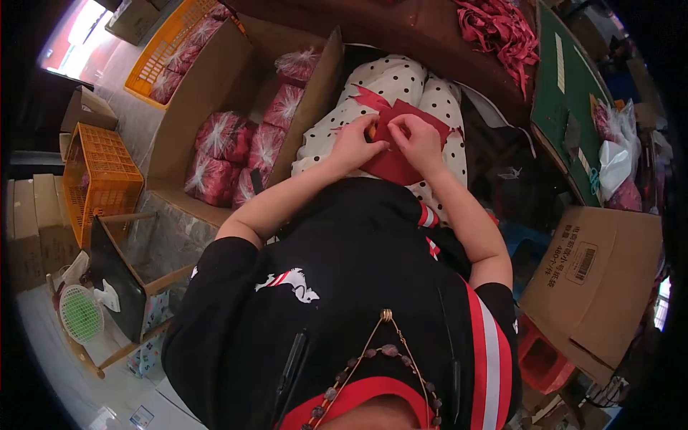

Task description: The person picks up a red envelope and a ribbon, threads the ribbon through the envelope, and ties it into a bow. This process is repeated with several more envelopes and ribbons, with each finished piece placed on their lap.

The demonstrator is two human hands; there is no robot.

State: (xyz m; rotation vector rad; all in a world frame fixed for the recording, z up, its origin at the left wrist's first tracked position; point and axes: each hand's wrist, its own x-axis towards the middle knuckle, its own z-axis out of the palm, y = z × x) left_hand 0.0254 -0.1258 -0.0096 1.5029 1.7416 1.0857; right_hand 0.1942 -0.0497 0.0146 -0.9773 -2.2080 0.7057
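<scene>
A dark red piece of cloth [393, 166], folded or layered, lies across my lap on white trousers with black dots. My left hand [355, 147] curls around its left side, with thumb and fingers bent close to the cloth. A small orange-yellow spot shows by the left fingertips, too small to name. My right hand [418, 141] is closed in a pinch at the middle of the cloth, close to the left hand. What lies between the right fingertips is partly hidden. Brighter red strips [370, 98] stick out just beyond the cloth on my lap.
To the left, an open cardboard box [172, 154] holds several clear bags of red items [223, 136]. Orange crates [107, 161] stand beyond it. Red strips [494, 32] are heaped at the upper right near a green board [562, 93]. A large carton [591, 279] stands at right.
</scene>
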